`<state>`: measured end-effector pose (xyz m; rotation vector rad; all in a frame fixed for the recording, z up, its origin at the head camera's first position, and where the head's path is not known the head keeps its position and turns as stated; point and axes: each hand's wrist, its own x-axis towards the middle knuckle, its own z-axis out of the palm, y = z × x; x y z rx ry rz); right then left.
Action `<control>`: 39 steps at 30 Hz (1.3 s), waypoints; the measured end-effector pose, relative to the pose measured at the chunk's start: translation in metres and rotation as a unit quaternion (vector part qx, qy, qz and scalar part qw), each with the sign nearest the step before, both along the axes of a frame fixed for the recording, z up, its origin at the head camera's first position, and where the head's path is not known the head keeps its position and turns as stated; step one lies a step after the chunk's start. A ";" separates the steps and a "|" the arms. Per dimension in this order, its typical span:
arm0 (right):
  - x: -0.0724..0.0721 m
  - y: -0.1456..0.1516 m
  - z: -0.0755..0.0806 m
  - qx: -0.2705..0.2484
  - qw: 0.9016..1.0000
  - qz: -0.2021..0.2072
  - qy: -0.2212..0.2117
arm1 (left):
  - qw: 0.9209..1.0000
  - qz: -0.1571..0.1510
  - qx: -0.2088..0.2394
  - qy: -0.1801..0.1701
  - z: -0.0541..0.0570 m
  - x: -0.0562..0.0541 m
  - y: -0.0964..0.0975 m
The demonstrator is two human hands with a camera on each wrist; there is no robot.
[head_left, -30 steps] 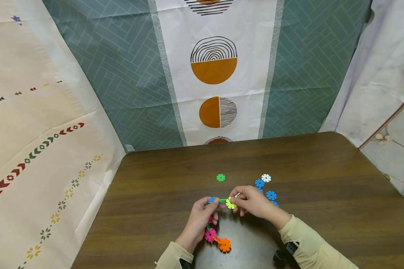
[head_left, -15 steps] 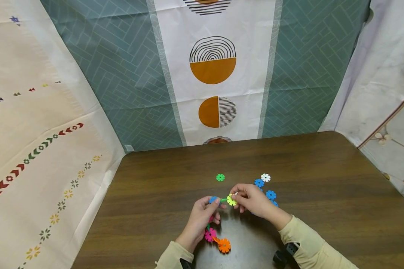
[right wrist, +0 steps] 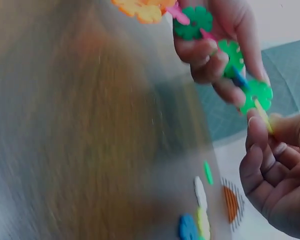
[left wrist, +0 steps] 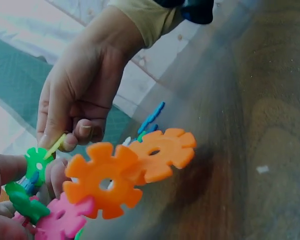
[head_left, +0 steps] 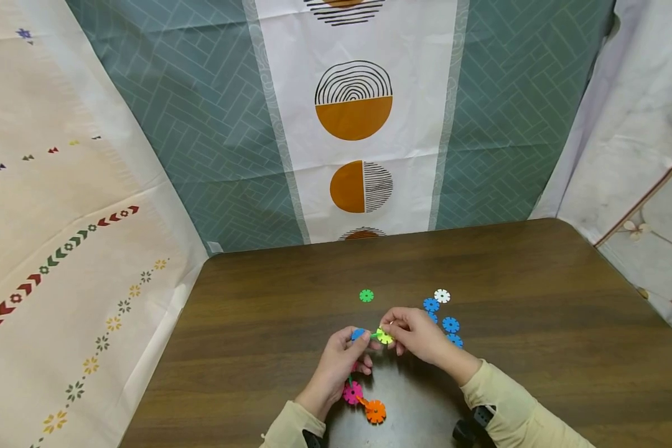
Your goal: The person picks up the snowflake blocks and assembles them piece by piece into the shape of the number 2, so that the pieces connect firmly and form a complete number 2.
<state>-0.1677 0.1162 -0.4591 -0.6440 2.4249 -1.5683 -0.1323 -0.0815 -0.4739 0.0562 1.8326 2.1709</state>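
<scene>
Chain [right wrist: 232, 51] of slotted discs is held over the desk [head_left: 257, 323], its orange end [head_left: 376, 412] trailing below the left hand [head_left: 336, 361], which pinches near the blue disc [head_left: 358, 335]; the right hand [head_left: 417, 335] pinches the yellow disc [head_left: 384, 336] at the other end. It looks light, stiff and smooth, likely to twist at the slots, so best gripped by rims beside a joint. Loose blue discs [head_left: 450, 325], a white disc [head_left: 442, 295] and a green disc [head_left: 366, 295] lie beyond, not in the way.
</scene>
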 end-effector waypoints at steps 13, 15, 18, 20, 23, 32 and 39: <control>0.001 0.050 0.001 0.302 0.945 0.025 0.119 | 1.000 0.019 -0.005 -0.019 -0.002 -0.001 -0.004; 0.002 0.053 -0.002 0.305 0.941 0.040 0.138 | 1.000 0.016 -0.006 -0.021 -0.003 -0.001 -0.004; 0.003 0.054 -0.005 0.291 0.943 0.043 0.157 | 1.000 0.015 -0.006 -0.020 -0.003 -0.001 -0.004; 0.004 0.054 -0.006 0.283 0.945 0.040 0.159 | 1.000 0.016 -0.005 -0.022 -0.003 -0.001 -0.003; 0.003 0.053 -0.005 0.273 0.951 0.026 0.141 | 0.999 0.020 -0.004 -0.026 -0.002 0.000 -0.002; 0.003 0.044 -0.004 0.086 0.995 -0.001 0.045 | 0.999 0.026 -0.012 -0.018 -0.002 0.001 -0.002; 0.009 0.034 -0.003 0.010 0.997 -0.004 0.073 | 0.999 0.018 -0.016 -0.024 -0.001 0.001 -0.002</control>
